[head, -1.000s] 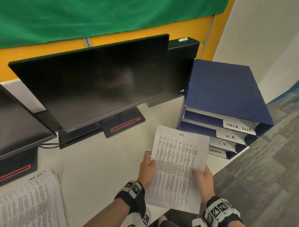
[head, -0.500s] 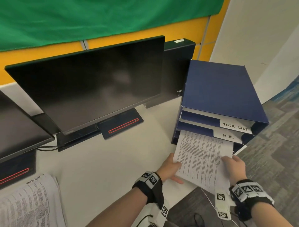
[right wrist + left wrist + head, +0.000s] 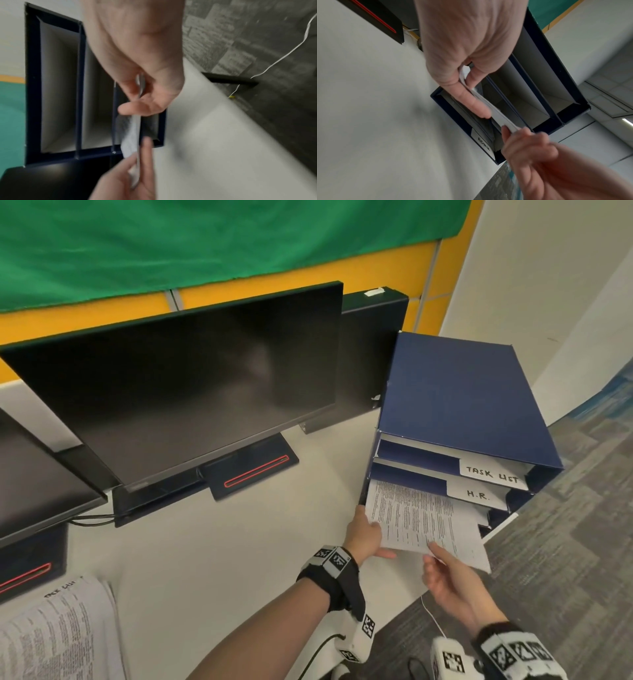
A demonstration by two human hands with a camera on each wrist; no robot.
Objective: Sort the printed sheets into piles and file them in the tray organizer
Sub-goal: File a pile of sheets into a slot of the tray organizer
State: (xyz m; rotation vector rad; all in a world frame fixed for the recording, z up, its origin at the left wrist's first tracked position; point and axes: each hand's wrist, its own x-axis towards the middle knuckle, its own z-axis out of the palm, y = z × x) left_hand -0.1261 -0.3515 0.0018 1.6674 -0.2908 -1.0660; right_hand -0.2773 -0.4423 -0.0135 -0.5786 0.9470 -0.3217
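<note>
Head view: one blue tray organizer [image 3: 459, 392] stands at the desk's [image 3: 212, 559] right edge, with two labels readable, "TASK LIST" and "H.R.". One thin bundle of printed sheets [image 3: 421, 522] sits partly inside the slot under "H.R.", its near half sticking out. The left hand [image 3: 364, 537] pinches its left edge; the right hand [image 3: 452, 580] touches its near edge with relaxed, loosely open fingers. Two dark monitors [image 3: 191, 392] stand along the back edge, and a second pile of printed pages [image 3: 58, 635] lies at the near left corner.

Left wrist view: four compartments show; the lowest is labelled "ADMIN" [image 3: 483, 145]. Thumb and fingers clamp the sheets.

Right wrist view: the right fingers [image 3: 135, 108] bracket the sheets' edge; the blur hides how tightly.
</note>
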